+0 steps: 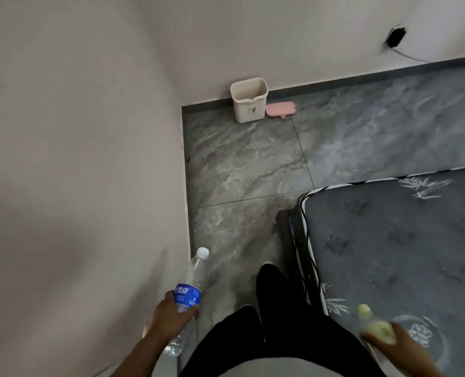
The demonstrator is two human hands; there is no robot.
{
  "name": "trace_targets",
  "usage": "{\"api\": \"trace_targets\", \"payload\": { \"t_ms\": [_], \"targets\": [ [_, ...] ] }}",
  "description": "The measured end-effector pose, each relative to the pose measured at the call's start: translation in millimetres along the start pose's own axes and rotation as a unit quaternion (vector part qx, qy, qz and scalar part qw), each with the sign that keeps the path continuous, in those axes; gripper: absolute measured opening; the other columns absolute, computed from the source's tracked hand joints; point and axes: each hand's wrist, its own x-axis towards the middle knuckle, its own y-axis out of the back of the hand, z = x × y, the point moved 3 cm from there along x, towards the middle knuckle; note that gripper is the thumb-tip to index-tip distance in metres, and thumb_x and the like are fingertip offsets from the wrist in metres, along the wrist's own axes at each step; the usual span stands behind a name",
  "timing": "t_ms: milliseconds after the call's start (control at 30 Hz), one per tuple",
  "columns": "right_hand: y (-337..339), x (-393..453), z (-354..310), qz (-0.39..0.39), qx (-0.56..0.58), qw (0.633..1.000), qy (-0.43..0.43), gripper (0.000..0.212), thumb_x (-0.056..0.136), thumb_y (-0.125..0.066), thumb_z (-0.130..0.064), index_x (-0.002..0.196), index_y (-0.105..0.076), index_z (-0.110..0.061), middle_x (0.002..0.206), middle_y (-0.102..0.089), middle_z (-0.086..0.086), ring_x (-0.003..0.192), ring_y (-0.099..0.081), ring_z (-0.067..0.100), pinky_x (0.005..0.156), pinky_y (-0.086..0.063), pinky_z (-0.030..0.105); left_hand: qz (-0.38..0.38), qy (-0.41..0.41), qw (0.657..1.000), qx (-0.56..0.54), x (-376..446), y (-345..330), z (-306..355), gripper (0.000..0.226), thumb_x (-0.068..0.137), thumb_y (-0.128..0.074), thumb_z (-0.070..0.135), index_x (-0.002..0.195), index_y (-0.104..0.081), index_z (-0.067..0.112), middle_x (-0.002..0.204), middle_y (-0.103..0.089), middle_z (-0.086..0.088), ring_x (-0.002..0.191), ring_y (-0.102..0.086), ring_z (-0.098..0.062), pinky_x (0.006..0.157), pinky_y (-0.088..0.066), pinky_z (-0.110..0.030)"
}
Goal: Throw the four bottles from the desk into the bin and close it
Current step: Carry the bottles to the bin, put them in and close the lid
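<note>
My left hand (168, 318) grips a clear plastic water bottle (192, 284) with a blue label and white cap, cap pointing forward. My right hand (405, 346) holds a small yellow-green bottle (375, 325), blurred, over the mattress corner. An open cream bin (249, 100) stands on the floor against the far wall, well ahead of both hands. Its pink lid (281, 109) lies flat on the floor just right of the bin. The desk is out of view.
A white wall (76, 159) runs close along my left. A dark patterned mattress (402, 240) on its frame fills the right side. A grey marble tile floor (247, 170) leads between them to the bin. My dark-trousered legs (275, 308) are below. A black wall socket (396, 36) with cable is on the far wall.
</note>
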Motion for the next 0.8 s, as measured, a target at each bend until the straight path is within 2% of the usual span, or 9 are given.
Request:
{"api": "trace_targets", "payload": {
  "t_ms": [100,167,367,467,533,600,700,800],
  "targets": [
    [24,33,-34,-0.029,0.041,0.999,0.008,0.068,0.069,-0.08,-0.032,0.122,-0.054,0.001,0.126,-0.057,0.027,0.116,-0.054,0.037,0.099,-0.041,0.042,0.003,0.023,1.0,-0.012,14,7,20,0.066,0.067,-0.076,0.039,0.119,-0.048,0.009,0.111,-0.066,-0.016,0.101,-0.061,-0.032,0.08,-0.044,-0.03],
    [39,57,-63,-0.048,0.042,0.998,0.018,0.066,0.07,-0.079,-0.031,0.121,-0.053,0.002,0.124,-0.057,0.028,0.113,-0.055,0.039,0.097,-0.043,0.046,-0.014,0.042,0.999,-0.008,22,11,30,0.069,0.067,-0.076,0.043,0.121,-0.046,0.013,0.114,-0.065,-0.016,0.104,-0.061,-0.031,0.08,-0.044,-0.031],
    [75,100,-157,-0.007,0.025,0.998,0.06,0.079,0.071,-0.076,-0.039,0.132,-0.042,-0.002,0.126,-0.055,0.026,0.114,-0.054,0.041,0.092,-0.042,0.043,-0.038,0.086,0.994,-0.062,47,27,48,0.071,0.071,-0.074,0.043,0.125,-0.043,0.011,0.12,-0.062,-0.017,0.11,-0.058,-0.031,0.079,-0.039,-0.03],
    [85,116,-198,-0.004,0.011,0.997,0.075,0.08,0.07,-0.075,-0.045,0.131,-0.04,-0.007,0.121,-0.058,0.025,0.109,-0.056,0.04,0.088,-0.044,0.041,-0.082,0.101,0.987,-0.095,67,40,62,0.089,0.058,-0.07,0.054,0.13,-0.043,0.009,0.127,-0.058,-0.018,0.115,-0.056,-0.03,0.091,-0.042,-0.032],
    [87,125,-217,-0.014,0.014,0.997,0.068,0.08,0.071,-0.074,-0.045,0.131,-0.039,-0.008,0.122,-0.058,0.025,0.109,-0.056,0.04,0.088,-0.044,0.04,-0.111,0.101,0.984,-0.1,83,52,78,0.097,0.046,-0.066,0.052,0.13,-0.046,0.008,0.13,-0.056,-0.018,0.117,-0.055,-0.029,0.093,-0.041,-0.029],
    [89,134,-230,-0.015,0.01,0.998,0.058,0.079,0.07,-0.076,-0.043,0.13,-0.041,-0.005,0.122,-0.058,0.025,0.11,-0.056,0.039,0.089,-0.043,0.04,-0.119,0.092,0.984,-0.099,105,67,95,0.095,0.042,-0.065,0.05,0.126,-0.05,0.008,0.127,-0.058,-0.018,0.114,-0.057,-0.028,0.087,-0.04,-0.026],
    [90,139,-241,-0.012,0.02,0.999,0.035,0.069,0.068,-0.081,-0.032,0.121,-0.049,0.0,0.118,-0.059,0.027,0.106,-0.057,0.038,0.085,-0.043,0.039,-0.108,0.088,0.986,-0.089,134,89,118,0.092,0.052,-0.066,0.051,0.129,-0.041,0.006,0.129,-0.056,-0.019,0.113,-0.055,-0.03,0.086,-0.04,-0.029],
    [97,147,-251,-0.003,0.043,0.999,0.025,0.049,0.064,-0.084,-0.015,0.105,-0.064,0.004,0.104,-0.067,0.028,0.103,-0.062,0.036,0.082,-0.043,0.037,-0.086,0.061,0.992,-0.062,164,110,150,0.083,0.065,-0.069,0.052,0.129,-0.039,0.008,0.128,-0.056,-0.016,0.111,-0.056,-0.028,0.078,-0.038,-0.027]
  ]
}}
